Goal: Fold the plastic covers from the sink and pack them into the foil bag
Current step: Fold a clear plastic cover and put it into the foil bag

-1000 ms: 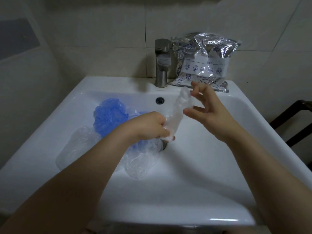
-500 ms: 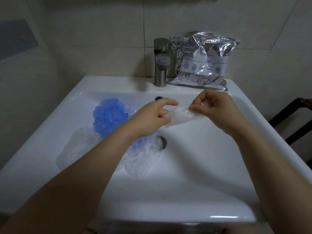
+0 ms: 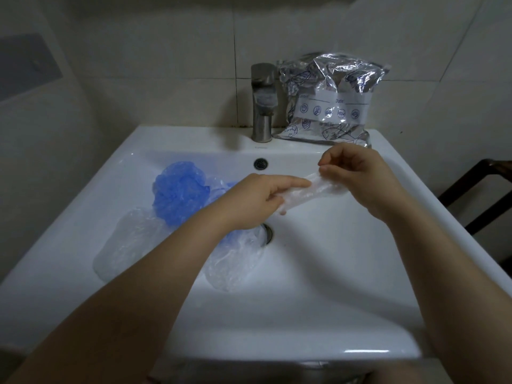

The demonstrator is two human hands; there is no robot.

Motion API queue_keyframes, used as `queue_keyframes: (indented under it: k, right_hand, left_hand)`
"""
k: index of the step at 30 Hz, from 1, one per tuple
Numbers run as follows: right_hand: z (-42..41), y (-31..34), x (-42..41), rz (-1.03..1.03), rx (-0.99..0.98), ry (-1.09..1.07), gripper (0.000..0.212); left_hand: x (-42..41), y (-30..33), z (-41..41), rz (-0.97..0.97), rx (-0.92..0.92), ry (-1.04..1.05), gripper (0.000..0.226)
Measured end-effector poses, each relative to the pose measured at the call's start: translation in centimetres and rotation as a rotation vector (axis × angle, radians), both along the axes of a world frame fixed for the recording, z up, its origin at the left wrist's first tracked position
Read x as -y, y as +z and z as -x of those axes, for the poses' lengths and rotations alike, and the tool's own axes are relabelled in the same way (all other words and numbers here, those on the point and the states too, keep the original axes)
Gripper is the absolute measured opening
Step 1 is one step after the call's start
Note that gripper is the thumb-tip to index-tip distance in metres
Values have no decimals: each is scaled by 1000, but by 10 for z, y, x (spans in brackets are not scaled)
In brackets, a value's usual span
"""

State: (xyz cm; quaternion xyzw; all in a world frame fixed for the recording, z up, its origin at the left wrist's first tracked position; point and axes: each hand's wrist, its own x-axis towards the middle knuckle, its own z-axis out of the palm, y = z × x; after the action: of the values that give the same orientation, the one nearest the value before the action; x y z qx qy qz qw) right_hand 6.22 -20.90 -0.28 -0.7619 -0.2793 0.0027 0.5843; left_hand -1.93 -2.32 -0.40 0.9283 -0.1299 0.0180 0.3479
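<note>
A clear plastic cover (image 3: 307, 191), bunched into a narrow strip, stretches between my hands above the white sink (image 3: 327, 273). My left hand (image 3: 257, 200) grips its lower left end, index finger laid along it. My right hand (image 3: 357, 176) pinches its right end. In the basin lie a crumpled blue cover (image 3: 180, 192), a clear cover (image 3: 130, 239) at the left and another clear cover (image 3: 232, 261) beside the drain, partly under my left forearm. The silver foil bag (image 3: 329, 101) leans against the wall on the back rim, right of the tap.
A steel tap (image 3: 261, 103) stands at the middle of the back rim, with the overflow hole (image 3: 260, 163) below it. The drain (image 3: 267, 234) is half covered. A dark wooden frame (image 3: 479, 189) stands to the right of the sink. Tiled walls close the back and left.
The clear cover, held upright a second ago, now lies nearly level between my hands. My left hand rose from the drain; my right hand took hold of the other end.
</note>
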Motion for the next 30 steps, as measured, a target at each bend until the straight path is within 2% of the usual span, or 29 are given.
queue_keyframes:
  k: [4, 11, 13, 18, 22, 26, 30]
  right_hand:
    - [0, 3, 7, 91, -11, 123, 18]
    - [2, 6, 11, 329, -13, 157, 27]
    - [3, 7, 10, 396, 38, 126, 29]
    - [2, 5, 9, 594, 252, 34, 28]
    - [1, 7, 11, 558, 165, 3, 19]
    - [3, 12, 12, 570, 99, -2, 22]
    - [7, 14, 10, 586, 95, 22, 15]
  left_hand:
    - [-3, -4, -2, 66, -3, 48, 51]
    - [-12, -10, -7, 66, -21, 47, 50]
    - [-10, -11, -7, 76, -6, 34, 50]
    - [-6, -10, -7, -40, 10, 33, 49]
    - [-3, -9, -5, -83, -1, 18, 50]
    - [2, -10, -2, -115, -41, -55, 66]
    - [3, -14, -2, -133, -50, -150, 61]
